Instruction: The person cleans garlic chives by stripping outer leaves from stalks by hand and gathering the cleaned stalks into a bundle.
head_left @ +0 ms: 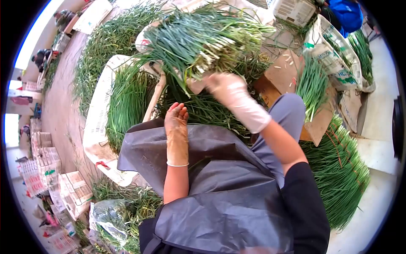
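In a stained, translucent glove, my left hand [176,120] is over my dark apron [220,156], fingers extended and loosely together, holding nothing I can see. My right hand [228,91], in a pale glove, reaches to the near edge of a large heap of garlic chives [182,40]. Motion smears its fingers, so their grip cannot be made out. The heap's pale cut ends face right, its green leaves left. Below the heap, between my hands, lie loose dark green leaves [211,110].
A white plastic basket [95,122] of chives stands at left. Bundled chives [342,178] lie at right, near a cardboard piece [319,122] bearing a smaller bunch [312,82]. White sacks [336,51] stand behind. Leaf litter [105,46] covers the floor. A person in blue [344,15] is at upper right.
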A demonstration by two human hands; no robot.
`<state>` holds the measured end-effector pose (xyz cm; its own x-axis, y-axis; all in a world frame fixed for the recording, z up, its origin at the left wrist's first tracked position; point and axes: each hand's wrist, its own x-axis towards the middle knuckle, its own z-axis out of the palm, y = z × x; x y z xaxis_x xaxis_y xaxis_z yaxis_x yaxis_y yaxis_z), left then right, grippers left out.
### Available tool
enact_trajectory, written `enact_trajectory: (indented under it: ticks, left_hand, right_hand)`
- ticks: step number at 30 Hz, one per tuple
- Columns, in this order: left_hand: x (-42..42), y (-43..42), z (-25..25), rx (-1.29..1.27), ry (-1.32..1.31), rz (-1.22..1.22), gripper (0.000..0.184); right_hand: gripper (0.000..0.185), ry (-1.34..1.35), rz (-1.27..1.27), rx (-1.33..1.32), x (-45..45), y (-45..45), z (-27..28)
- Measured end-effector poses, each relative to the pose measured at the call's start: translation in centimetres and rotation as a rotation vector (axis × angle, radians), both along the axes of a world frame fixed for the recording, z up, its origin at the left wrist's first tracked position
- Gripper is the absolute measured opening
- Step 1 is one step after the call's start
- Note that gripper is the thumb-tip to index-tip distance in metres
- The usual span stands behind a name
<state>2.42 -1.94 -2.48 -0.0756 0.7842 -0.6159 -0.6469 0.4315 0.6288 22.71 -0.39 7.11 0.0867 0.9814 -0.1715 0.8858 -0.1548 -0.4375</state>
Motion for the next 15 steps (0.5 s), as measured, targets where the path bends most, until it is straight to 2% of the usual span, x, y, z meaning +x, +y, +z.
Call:
enact_trajectory:
  ticks: [2, 4, 6, 7, 10, 12, 15]
  left_hand:
    - [-0.2, -0.3, 0.0, 0.007, 0.011, 0.036, 0.024]
    - [-1.1, -0.3, -0.1, -0.015, 0.081, 0.016, 0.023]
    - [-2.4, -0.1, -0.9, -0.012, 0.121, 0.01, 0.023]
    - [-3.0, 0.0, -1.2, -0.003, 0.161, -0.007, 0.023]
    - [-3.5, 0.1, -0.6, 0.073, 0.22, -0.039, 0.026]
    - [-2.7, 0.3, 0.4, 0.121, 0.306, -0.126, 0.033]
    - [-2.1, -0.1, -0.5, 0.06, 0.156, -0.12, 0.027]
  right_hand:
    - [0.049, -0.092, 0.119, -0.175, -5.9, 2.3, -4.2]
    - [0.045, -0.049, 0.047, -0.333, -9.0, 4.9, -8.4]
    - [0.04, 0.302, -0.182, -0.205, -10.1, 7.0, -15.8]
    - [0.033, 0.588, -0.195, -0.137, -10.1, 5.8, -14.3]
    - [0.024, 0.755, -0.05, -0.056, -9.6, 2.2, -10.2]
    - [0.022, 0.925, -0.133, -0.336, -8.9, -0.6, -7.6]
    - [0.025, 1.046, -0.093, -0.41, -8.8, -3.3, -8.6]
